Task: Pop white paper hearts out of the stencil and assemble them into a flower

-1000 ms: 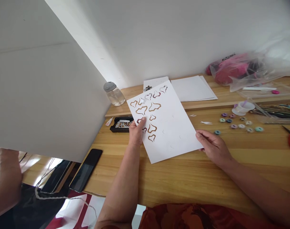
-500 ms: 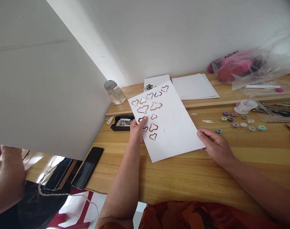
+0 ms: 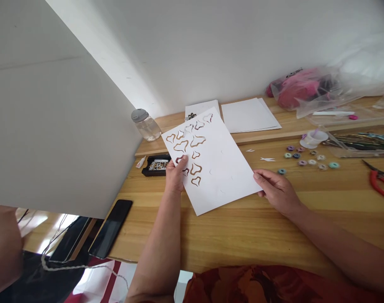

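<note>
Both hands hold up a white sheet of paper (image 3: 225,168) above the wooden table, tilted. Several curvy outlines are cut through its left half, and the background shows through them. My left hand (image 3: 176,172) grips the left edge, thumb on top and fingers hidden beneath. At the lower right edge, my right hand (image 3: 275,189) pinches the sheet between thumb and fingers. Behind my left hand lies a black tray (image 3: 146,170) of small beads. Small white paper scraps (image 3: 267,159) lie near my right hand, with several thread bobbins (image 3: 302,163) beyond them.
A lidded bottle (image 3: 146,125) stands at the back left by a grey partition (image 3: 68,126). A phone (image 3: 111,229) lies at the left table edge. Red-handled pliers (image 3: 379,181) are at right, near plastic bags (image 3: 308,90). Another person's arm (image 3: 4,248) shows beyond the partition.
The whole view has shifted slightly, so things appear further left and the pliers show more fully. Both hands keep their hold on the paper, which looks nearly unmoved.
</note>
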